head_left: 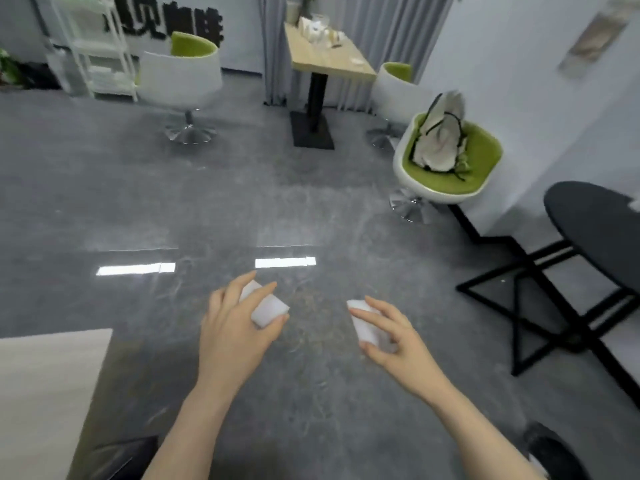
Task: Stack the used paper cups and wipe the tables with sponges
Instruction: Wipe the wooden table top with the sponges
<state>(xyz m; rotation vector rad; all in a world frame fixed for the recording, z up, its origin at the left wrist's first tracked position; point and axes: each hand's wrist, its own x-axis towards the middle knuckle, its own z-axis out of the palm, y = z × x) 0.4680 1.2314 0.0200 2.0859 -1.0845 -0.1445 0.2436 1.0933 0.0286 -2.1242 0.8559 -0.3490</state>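
**Two sponges held over grey floor, tables apart from hands**

A polished grey floor (173, 188) is seen across most of the view, with two bright light reflections on it just beyond the hands. All places below are given relative to the wooden table (329, 53) at the far wall.

Right of and nearer than the wooden table, a round black table (595, 216) on a black crossed frame is seen at the right edge. Between the two tables, a white swivel chair with a green seat (446, 168) is occupied by a white bag with black straps (441, 133). A second such chair (181, 77) stands left of the wooden table, and a third (394, 81) is tucked just right of it. A white shelf unit (93, 46) is placed further left, against the wall. Small pale items, blurred, are set on the wooden table's top. A pale tabletop corner (45, 393) is seen nearest the camera, at lower left.

Well in front of the wooden table, over bare floor, the left hand (235, 327) is curled round a white sponge (268, 308), and the right hand (391, 332) grips a second white sponge (365, 325). The hands are held apart, side by side, touching no table. Dark shoes are glimpsed at the bottom edge.
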